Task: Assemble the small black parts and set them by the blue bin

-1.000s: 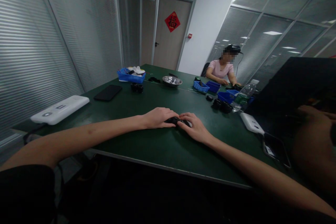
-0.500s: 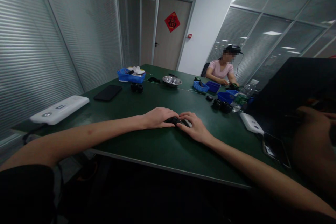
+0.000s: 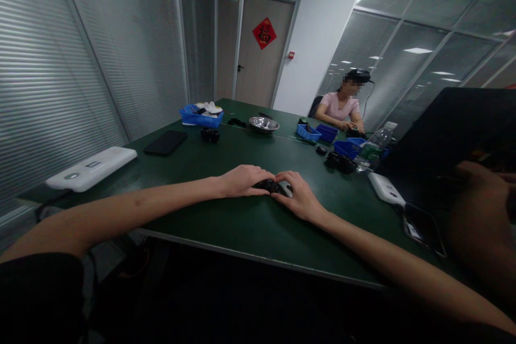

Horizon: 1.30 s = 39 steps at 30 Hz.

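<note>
Both my hands meet over the green table [image 3: 226,226], in front of me. My left hand [image 3: 245,180] is closed around the left end of a small black part [image 3: 271,186], its kind too small and covered to make out. From the right, my right hand [image 3: 297,193] grips the other end between thumb and fingers. A pale grey or white patch shows inside the right hand's curl, beside the black part. My fingers hide much of the part.
Behind my hands stand a metal bowl [image 3: 264,125], a blue basket [image 3: 201,116] of parts and black round parts [image 3: 210,135]. Left lie a black phone [image 3: 166,142] and white power bank [image 3: 92,168]. Right are a water bottle [image 3: 375,148], blue bins [image 3: 345,149] and a co-worker's arm [image 3: 481,215].
My right thumb and fingers have shifted very slightly on the black part. My left hand stays put. The person across the table has moved their hands a little.
</note>
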{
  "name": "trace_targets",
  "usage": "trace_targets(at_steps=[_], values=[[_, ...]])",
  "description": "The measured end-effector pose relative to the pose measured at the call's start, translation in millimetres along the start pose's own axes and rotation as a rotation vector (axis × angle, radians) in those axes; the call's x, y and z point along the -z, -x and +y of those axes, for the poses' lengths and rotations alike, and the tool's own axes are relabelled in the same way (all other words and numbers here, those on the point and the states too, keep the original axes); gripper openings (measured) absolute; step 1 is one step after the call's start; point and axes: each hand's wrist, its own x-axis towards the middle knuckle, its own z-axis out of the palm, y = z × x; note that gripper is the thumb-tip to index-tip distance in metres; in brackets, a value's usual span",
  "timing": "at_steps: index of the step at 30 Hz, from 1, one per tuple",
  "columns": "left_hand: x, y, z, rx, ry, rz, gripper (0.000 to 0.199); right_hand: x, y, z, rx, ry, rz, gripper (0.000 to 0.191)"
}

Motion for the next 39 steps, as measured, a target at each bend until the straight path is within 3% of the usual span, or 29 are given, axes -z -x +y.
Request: trace_targets(at_steps=[9, 14, 19, 23, 28, 35, 39], values=[[2.2, 0.0, 1.9, -0.006, -0.002, -0.020, 0.041, 0.2, -0.1, 4.2, -0.032, -0.043, -0.032, 0.020], [0.6, 0.6, -0.9, -0.027, 0.001, -0.010, 0.040, 1.0, 0.3, 2.6, -0.008, -0.023, -0.010, 0.031], [1.1, -0.2, 0.0, -0.020, 0.007, -0.021, 0.040, 2.0, -0.3, 0.0, -0.073, -0.014, -0.054, 0.023], [1.5, -0.5, 0.4, -0.010, 0.007, -0.029, 0.041, 3.0, 0.1, 0.4, -0.037, -0.031, -0.050, 0.022], [1.6, -0.6, 0.5, -0.009, 0.008, -0.026, 0.039, 1.2, 0.8, 1.2, -0.012, -0.009, -0.013, 0.031], [3.6, -0.5, 2.1, -0.004, -0.004, -0.037, 0.040, 0.5, 0.1, 4.8, -0.039, -0.018, -0.056, 0.024], [2.5, 0.1, 0.9, -0.022, -0.007, -0.023, 0.040, 1.1, 0.5, 3.7, -0.026, 0.004, -0.031, 0.034]])
